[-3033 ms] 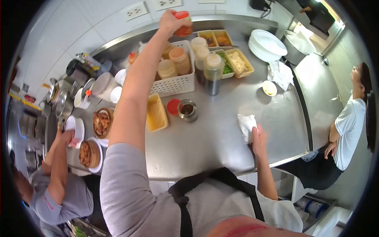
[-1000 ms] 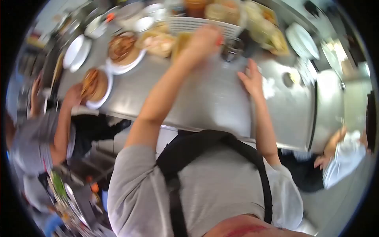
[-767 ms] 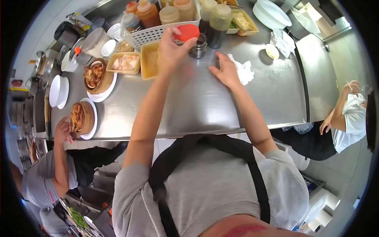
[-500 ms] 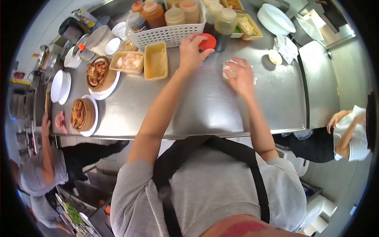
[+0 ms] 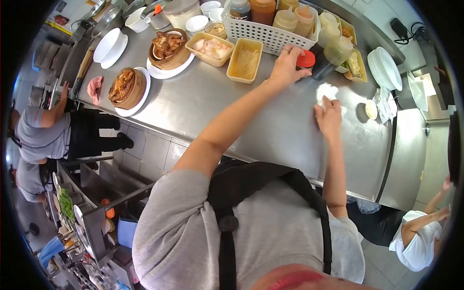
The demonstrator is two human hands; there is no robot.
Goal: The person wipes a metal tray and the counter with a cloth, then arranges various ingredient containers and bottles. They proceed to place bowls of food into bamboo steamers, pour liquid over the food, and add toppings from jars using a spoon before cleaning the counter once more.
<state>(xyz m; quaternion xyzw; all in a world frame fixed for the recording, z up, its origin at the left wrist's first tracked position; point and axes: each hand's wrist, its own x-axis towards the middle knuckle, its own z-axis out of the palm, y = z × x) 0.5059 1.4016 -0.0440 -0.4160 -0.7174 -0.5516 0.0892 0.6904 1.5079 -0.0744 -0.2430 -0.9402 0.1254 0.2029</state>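
Note:
At the back of the steel counter (image 5: 193, 107), my left hand (image 5: 289, 66) is closed around a red-lidded jar (image 5: 305, 60), beside the white perforated basket (image 5: 268, 38) of sauce bottles. My right hand (image 5: 329, 116) presses a crumpled white cloth (image 5: 326, 92) on the steel, in front of a bottle of dark sauce (image 5: 333, 54). Left of the basket sit a yellow tub of paste (image 5: 245, 60) and a tub of pale pink food (image 5: 210, 49).
Two steamer baskets of browned food (image 5: 169, 48) (image 5: 127, 88) on plates, white bowls (image 5: 110, 47) and a pink cloth (image 5: 95, 89) lie left. Right are stacked plates (image 5: 384, 67) and a small cup (image 5: 370, 109). Co-workers (image 5: 43, 123) (image 5: 415, 234) stand at both sides.
The view has turned, so the counter appears tilted and shifted right. My left hand stays at the red-lidded jar. My right hand is still on the white cloth, whose bunched end now shows beyond the fingers.

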